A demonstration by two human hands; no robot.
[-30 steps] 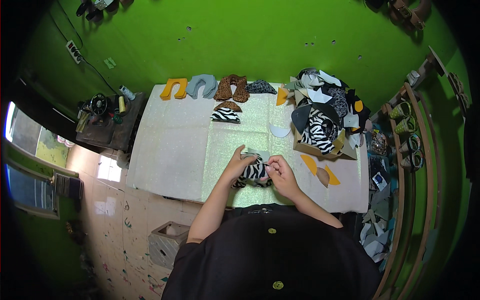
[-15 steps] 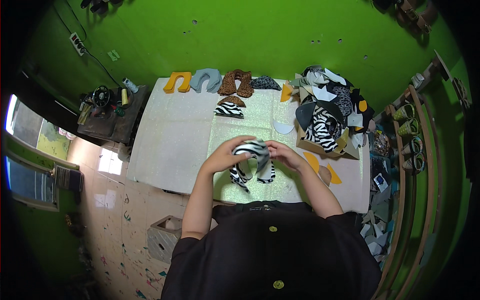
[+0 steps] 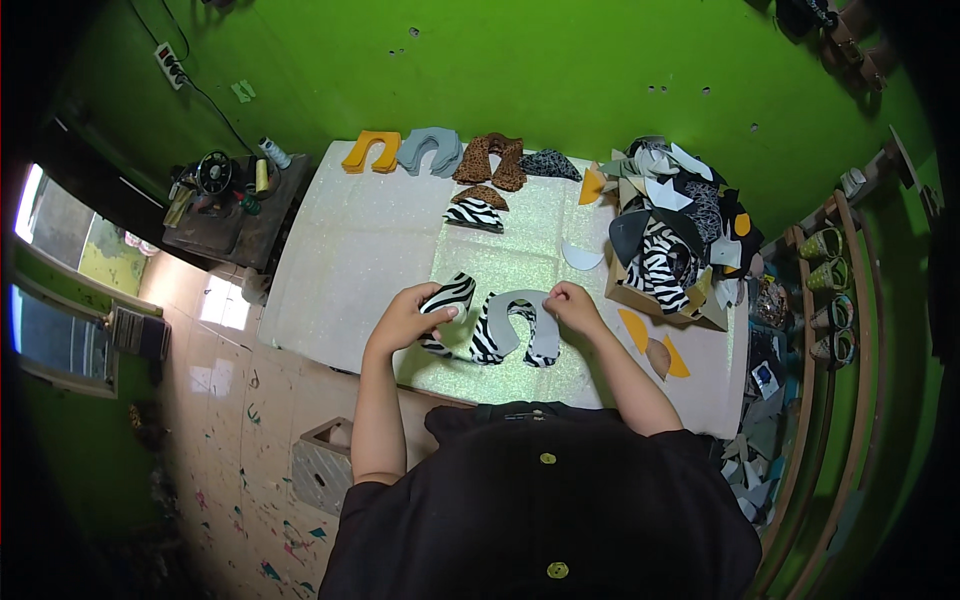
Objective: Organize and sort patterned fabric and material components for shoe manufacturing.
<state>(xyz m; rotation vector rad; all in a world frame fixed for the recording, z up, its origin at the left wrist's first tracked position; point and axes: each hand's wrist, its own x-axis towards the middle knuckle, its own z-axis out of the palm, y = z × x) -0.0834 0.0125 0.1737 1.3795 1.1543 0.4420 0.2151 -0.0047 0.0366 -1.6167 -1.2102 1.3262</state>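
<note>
My left hand (image 3: 405,318) is closed on a zebra-print piece (image 3: 457,292) of sheet material, its thumb on top and the piece curling upward. To the right, a grey horseshoe-shaped piece (image 3: 506,304) lies over more zebra-print material (image 3: 543,345), its curved end away from me. My right hand (image 3: 573,306) pinches at the right edge of the grey horseshoe; its fingertips are partly hidden. Farther up the table lie a small stack of zebra-print half-rounds (image 3: 473,214) and a brown spotted half-round (image 3: 482,197).
Along the table's far edge sit yellow (image 3: 371,151), grey-blue (image 3: 430,151) and brown spotted (image 3: 489,163) horseshoe stacks. An overfull cardboard box (image 3: 640,298) of offcuts stands right, with yellow scraps (image 3: 634,328) before it. A sewing machine (image 3: 214,175) is left; a shoe rack (image 3: 838,275) right.
My hands have drawn apart. The zebra-print material, bunched between them before, is now spread: one piece is in my left hand, and the grey horseshoe lies flat by my right hand.
</note>
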